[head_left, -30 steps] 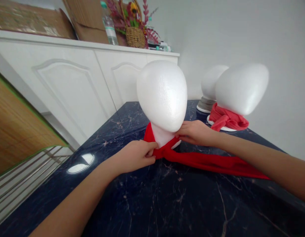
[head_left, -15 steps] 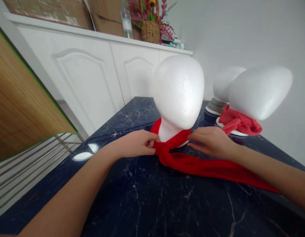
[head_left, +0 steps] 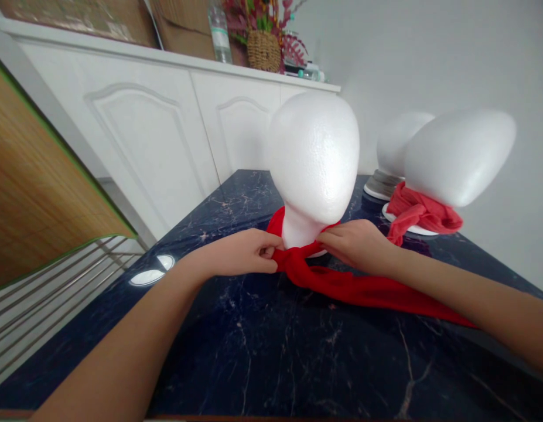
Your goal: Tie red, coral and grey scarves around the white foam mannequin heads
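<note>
1. The red scarf (head_left: 363, 290) sits around the neck of the nearest white foam head (head_left: 315, 152), which stands upright on the dark, marbled bench (head_left: 253, 363) in the middle of the scene.
2. The left hand (head_left: 253, 252) is clamped on the scarf at the left of the neck, thumb and fingers pinched together. The right hand (head_left: 359, 243) touches the scarf at the right of the neck with its fingertips; its thumb is hidden, so I cannot tell whether it grips. The two hands are apart, with the neck between them.
3. As for progress, the wrap around the neck looks done, and the cloth overlaps on the near side. One long tail lies loose on the bench, running right and passing behind the right forearm, so I judge the work partly complete, with that length left to deal with (the scarf's other end cannot be made out).
4. Farther right, another foam head (head_left: 460, 155) wears a coral scarf (head_left: 423, 214), wrapped snugly with a short end hanging; behind it, a third foam head (head_left: 398, 140) has a grey band (head_left: 383, 181) at its neck.
5. The bottle (head_left: 219, 35) on the far cabinet (head_left: 135, 129) carries a pale label, but no brand or lettering is readable anywhere.
</note>
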{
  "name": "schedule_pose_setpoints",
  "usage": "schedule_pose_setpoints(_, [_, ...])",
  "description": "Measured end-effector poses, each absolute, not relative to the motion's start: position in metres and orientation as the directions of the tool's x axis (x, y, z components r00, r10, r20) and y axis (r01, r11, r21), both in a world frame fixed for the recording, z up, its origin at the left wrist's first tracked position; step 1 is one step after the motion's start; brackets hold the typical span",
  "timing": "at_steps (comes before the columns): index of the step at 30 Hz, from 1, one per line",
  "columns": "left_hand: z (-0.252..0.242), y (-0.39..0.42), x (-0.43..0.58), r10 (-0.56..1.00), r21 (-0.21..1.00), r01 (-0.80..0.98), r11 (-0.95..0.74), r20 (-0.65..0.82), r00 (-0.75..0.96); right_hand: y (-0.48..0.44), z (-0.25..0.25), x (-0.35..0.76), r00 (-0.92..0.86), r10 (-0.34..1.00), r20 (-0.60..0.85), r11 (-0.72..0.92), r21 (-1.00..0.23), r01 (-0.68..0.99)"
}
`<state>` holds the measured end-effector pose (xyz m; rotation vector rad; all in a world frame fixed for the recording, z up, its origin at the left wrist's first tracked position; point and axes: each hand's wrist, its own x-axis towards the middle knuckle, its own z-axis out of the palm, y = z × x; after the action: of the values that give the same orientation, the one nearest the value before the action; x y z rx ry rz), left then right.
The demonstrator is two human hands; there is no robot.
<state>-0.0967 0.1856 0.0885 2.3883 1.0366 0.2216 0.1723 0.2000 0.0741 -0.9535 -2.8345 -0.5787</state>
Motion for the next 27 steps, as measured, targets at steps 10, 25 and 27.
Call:
schedule_pose_setpoints(10, [0.104, 0.192, -0.149, 0.862, 0.404, 0.811, -0.423, -0.096, 0.497, 0.223, 0.081, 0.228, -0.742, 0.608, 0.283, 0.614, 0.425, 0.665])
schedule_pose_setpoints(25, [0.068, 0.2, -0.105, 0.737, 0.201, 0.709, -0.676, 0.156, 0.658, 0.185, 0.062, 0.164, -0.756, 0.605, 0.251, 0.716, 0.245, 0.654])
schedule_pose_setpoints(27, [0.063, 0.205, -0.105, 0.738, 0.173, 0.717, -0.675, 0.156, 0.657, 0.187, 0.06, 0.152, -0.728, 0.645, 0.233, 0.691, 0.229, 0.686])
